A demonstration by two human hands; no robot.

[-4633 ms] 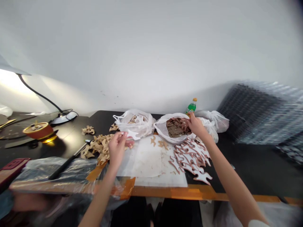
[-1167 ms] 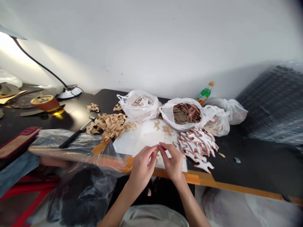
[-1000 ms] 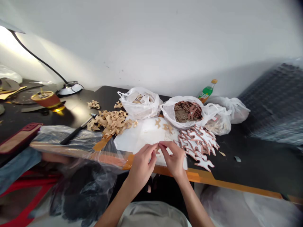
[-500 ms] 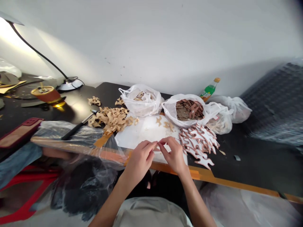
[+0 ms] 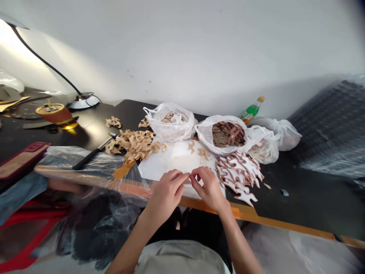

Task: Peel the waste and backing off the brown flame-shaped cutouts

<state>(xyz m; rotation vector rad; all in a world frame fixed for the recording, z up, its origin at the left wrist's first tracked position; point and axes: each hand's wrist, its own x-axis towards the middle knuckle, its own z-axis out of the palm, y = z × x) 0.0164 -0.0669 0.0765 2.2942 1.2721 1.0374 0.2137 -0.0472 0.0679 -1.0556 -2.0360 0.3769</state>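
Over the front edge of the white paper, my left hand and my right hand meet at their fingertips. Both are closed in a pinch on something small, mostly hidden by the fingers. Just right of my right hand is a pile of white cut-out pieces with reddish-brown edges. Beyond the hands, a few tan paper cut-outs lie on the paper. A heap of curled tan paper scraps sits to the left of the sheet.
Behind the paper stand a white plastic bag of scraps and another bag full of brown pieces. A green bottle leans behind them. Left are a black-handled tool, a phone, a can and a lamp.
My right index finger is more bent, and the fingertips of both hands have shifted slightly. Both hands stay together at the same spot over the paper.
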